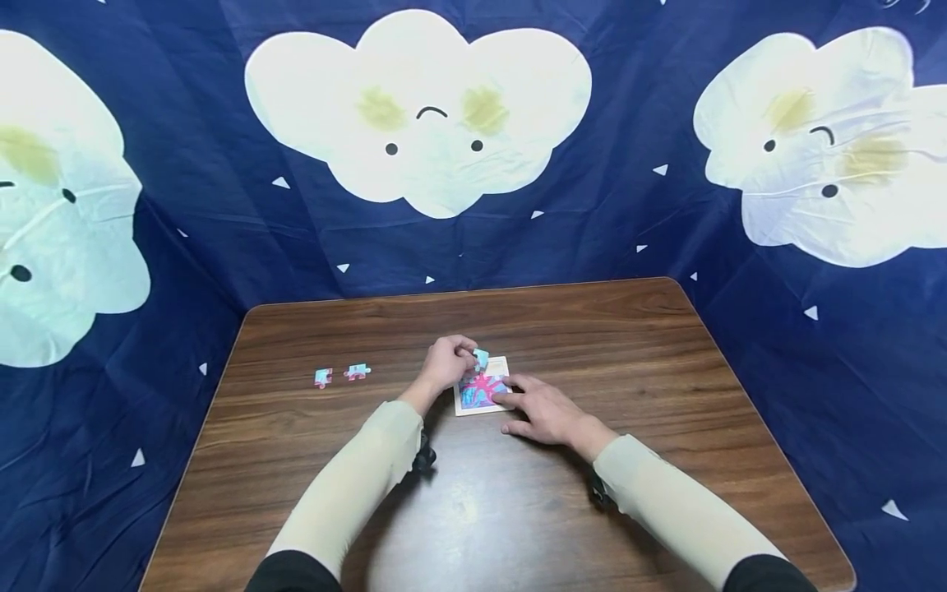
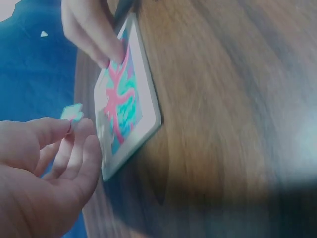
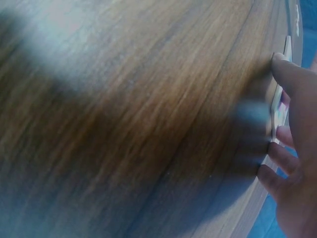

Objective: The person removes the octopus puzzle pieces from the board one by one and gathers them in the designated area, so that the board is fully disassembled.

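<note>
My left hand pinches a light-blue jigsaw piece between thumb and fingertips, over the far part of a small puzzle tray. The left wrist view shows the piece raised beside the tray's pale rim. Pink, blue and purple pieces fill the near part of the tray, while its far part shows a pale bare bottom. My right hand rests at the tray's right side, fingers extended, with fingertips on the picture and rim. In the right wrist view its thumb lies by the tray's edge.
Two loose jigsaw pieces, one farther left and one nearer the tray, lie on the left of the brown wooden table. Behind the table and along its sides hangs a dark blue cloth with white clouds.
</note>
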Tool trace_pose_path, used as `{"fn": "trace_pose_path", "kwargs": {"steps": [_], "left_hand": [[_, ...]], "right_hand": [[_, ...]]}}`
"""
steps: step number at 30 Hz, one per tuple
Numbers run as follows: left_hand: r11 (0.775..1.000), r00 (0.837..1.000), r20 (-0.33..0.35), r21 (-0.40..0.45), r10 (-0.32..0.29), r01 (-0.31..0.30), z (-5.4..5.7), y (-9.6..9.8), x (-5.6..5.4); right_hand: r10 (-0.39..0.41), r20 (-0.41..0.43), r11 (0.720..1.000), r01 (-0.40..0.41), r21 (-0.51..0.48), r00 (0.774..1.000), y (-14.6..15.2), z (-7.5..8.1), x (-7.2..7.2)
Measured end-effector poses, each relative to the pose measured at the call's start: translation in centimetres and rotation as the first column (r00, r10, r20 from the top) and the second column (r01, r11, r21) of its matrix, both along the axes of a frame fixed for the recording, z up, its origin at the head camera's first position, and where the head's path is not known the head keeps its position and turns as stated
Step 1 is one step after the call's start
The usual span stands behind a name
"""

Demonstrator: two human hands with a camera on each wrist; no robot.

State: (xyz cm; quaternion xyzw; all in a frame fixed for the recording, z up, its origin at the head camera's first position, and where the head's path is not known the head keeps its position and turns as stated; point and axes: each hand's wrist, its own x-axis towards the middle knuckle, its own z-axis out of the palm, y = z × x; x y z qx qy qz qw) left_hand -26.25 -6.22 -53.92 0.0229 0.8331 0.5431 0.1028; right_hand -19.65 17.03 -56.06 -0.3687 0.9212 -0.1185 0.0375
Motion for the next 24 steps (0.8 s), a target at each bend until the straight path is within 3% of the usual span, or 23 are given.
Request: {"fn": "trace_pose_path", "kwargs": {"steps": [4, 11, 19, 24], "left_hand": [[1.0, 1.0, -0.001, 0.003, 0.017, -0.017, 0.2, -1.2, -0.1], [0.997, 0.999, -0.022, -0.073, 0.032, -0.034, 0.6, -3.7, -0.3], [0.998, 0.998, 0.015, 0.009, 0.068, -0.068, 0.8, -6.6, -0.6], [0.996, 0.996, 0.03, -0.025, 0.086, -0.085, 1.1, -8.8, -0.8]], "right_hand": [[-0.01, 0.01, 1.0, 0.01, 0.011, 1.0, 0.1, 0.0, 0.1], [-0.005, 0.004, 1.0, 0.005, -0.028, 1.0, 0.1, 0.0, 0.2], [-0.006, 0.023, 1.0, 0.006, -0.029, 1.0, 0.1, 0.2, 0.2], [-0.004, 0.025, 1.0, 0.005, -0.03, 1.0, 0.1, 0.4, 0.2]]}}
